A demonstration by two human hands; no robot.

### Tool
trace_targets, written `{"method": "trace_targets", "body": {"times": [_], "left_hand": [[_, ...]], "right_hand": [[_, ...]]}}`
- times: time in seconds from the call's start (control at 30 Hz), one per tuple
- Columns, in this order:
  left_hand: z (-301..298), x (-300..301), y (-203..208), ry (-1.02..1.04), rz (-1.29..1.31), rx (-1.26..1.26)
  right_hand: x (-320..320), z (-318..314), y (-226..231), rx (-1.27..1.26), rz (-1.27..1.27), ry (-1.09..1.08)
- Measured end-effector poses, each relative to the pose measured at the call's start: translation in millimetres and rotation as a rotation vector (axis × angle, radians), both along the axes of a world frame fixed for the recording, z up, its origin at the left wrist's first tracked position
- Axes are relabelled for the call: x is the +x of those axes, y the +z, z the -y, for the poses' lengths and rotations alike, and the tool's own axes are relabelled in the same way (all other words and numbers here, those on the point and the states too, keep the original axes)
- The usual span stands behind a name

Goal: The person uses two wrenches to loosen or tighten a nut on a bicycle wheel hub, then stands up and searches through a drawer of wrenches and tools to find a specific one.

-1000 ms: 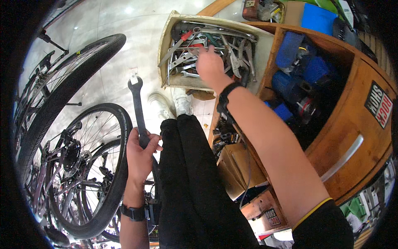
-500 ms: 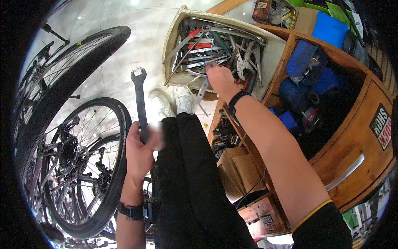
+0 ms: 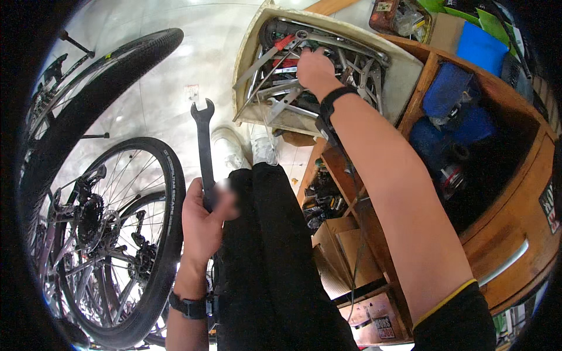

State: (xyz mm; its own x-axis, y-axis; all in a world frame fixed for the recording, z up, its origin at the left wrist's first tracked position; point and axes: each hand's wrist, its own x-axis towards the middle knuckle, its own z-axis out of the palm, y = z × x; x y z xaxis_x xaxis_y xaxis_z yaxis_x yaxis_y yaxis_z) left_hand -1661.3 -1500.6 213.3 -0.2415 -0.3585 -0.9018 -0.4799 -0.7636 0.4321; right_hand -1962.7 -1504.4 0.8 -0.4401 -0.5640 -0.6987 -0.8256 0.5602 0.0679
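Observation:
My left hand (image 3: 203, 225) is wrapped round the lower part of a long dark open-end wrench (image 3: 203, 134), its jaw pointing up and away from me. At the far side, my right hand (image 3: 317, 71) is down among the tools in a cream-coloured drawer (image 3: 404, 76). Its fingers curl in over the pile, and the tips are hidden, so what they grip cannot be made out. Around it lie a ring-ended wrench (image 3: 345, 44), a red-handled tool (image 3: 284, 42), locking pliers (image 3: 366, 79) and several other metal tools. A flat silver piece (image 3: 285, 104) leans at the drawer's near edge.
Bicycle wheels (image 3: 174, 216) stand along the left. To the right is a wooden cabinet (image 3: 509, 216) with blue items (image 3: 448, 88) in its opening. Cardboard (image 3: 345, 245) fills a lower shelf. My white shoes (image 3: 264, 149) are just below the drawer.
My right hand has moved from the drawer's near side farther in, over the middle of the tools. The left hand still holds the wrench. The view has shifted slightly.

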Motion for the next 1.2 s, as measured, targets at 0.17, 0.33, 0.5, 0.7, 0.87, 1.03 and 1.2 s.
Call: {"method": "trace_targets", "body": {"times": [0.17, 0.33, 0.5, 0.7, 0.87, 1.03, 1.2], "left_hand": [[1.4, 7.5, -4.9, -0.023, 0.022, 0.005], [5.0, 11.6, -10.5, -0.025, 0.005, -0.037], [6.7, 9.0, -10.4, -0.013, 0.014, -0.024], [0.8, 14.8, -15.9, 0.023, 0.018, 0.003], [-0.9, 12.5, -14.6, 0.000, 0.028, -0.017], [-0.1, 12.4, -14.1, -0.011, 0.032, -0.028], [-3.7, 12.6, -15.2, 0.045, 0.017, -0.019]], "right_hand": [[3.9, -9.4, -8.1, 0.007, 0.137, -0.116], [8.4, -6.5, -4.9, 0.009, 0.115, -0.002], [-9.6, -2.7, -14.3, 0.108, 0.140, -0.123], [-18.0, -4.6, -27.4, -0.008, 0.108, 0.045], [-28.2, -2.6, -25.5, -0.047, 0.104, 0.067], [-24.1, -1.0, -22.7, -0.028, 0.027, 0.138], [-31.8, -2.1, -14.4, -0.090, -0.007, 0.312]]}}
